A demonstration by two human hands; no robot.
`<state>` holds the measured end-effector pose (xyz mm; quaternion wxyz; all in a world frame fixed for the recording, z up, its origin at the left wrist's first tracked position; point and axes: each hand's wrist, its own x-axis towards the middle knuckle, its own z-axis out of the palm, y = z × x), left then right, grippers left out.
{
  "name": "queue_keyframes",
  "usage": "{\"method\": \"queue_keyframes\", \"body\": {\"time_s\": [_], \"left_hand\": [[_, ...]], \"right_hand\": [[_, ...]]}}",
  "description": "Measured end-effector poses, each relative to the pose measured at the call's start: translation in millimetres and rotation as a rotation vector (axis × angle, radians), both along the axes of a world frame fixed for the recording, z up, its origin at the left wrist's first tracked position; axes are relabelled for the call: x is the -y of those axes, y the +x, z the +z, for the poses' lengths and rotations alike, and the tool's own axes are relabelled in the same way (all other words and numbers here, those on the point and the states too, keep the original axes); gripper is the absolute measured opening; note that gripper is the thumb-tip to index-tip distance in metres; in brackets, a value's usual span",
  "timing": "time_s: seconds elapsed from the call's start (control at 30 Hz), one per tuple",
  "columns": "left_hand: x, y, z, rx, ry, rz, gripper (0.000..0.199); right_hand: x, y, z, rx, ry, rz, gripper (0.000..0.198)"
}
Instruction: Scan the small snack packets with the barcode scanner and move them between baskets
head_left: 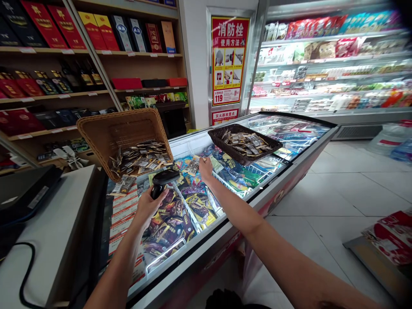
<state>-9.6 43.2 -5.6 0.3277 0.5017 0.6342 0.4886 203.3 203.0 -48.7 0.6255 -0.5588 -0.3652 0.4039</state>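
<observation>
My left hand (pixel 150 205) is wrapped round the handle of a black barcode scanner (pixel 165 176), its head pointing to the right. In my right hand (pixel 205 168) a small flat packet (pixel 192 166) is pinched by its edge, in front of the scanner head. On the left, a tan wicker basket (pixel 124 124) stands tilted with many similar small packets in its lower part. A dark brown basket (pixel 246 159) with more packets rests on the freezer glass beyond my right hand. A few loose packets (pixel 124 185) lie just below the tan basket.
Beneath both hands is a chest freezer (pixel 273 191) with a glass top and bagged frozen goods inside. A pale counter (pixel 69 206) with a black device borders it on the left. Boxed goods fill shelves (pixel 138 53) behind; a lit refrigerated display (pixel 322 73) stands at the back right.
</observation>
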Motion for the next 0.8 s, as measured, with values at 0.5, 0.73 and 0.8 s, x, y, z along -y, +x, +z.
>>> {"method": "queue_keyframes", "body": {"time_s": [0.5, 0.73, 0.8], "left_hand": [[3.4, -20.4, 14.1, 0.113, 0.097, 0.284, 0.059], [-0.8, -44.4, 5.0, 0.168, 0.258, 0.549, 0.058], [-1.3, -49.5, 3.5, 0.146, 0.254, 0.585, 0.057]], "right_hand": [[-75.7, 82.3, 90.5, -0.320, 0.097, -0.246, 0.013], [-22.7, -70.8, 9.8, 0.124, 0.027, 0.365, 0.019], [-14.1, -111.3, 4.6, 0.289, 0.004, 0.484, 0.035]]}}
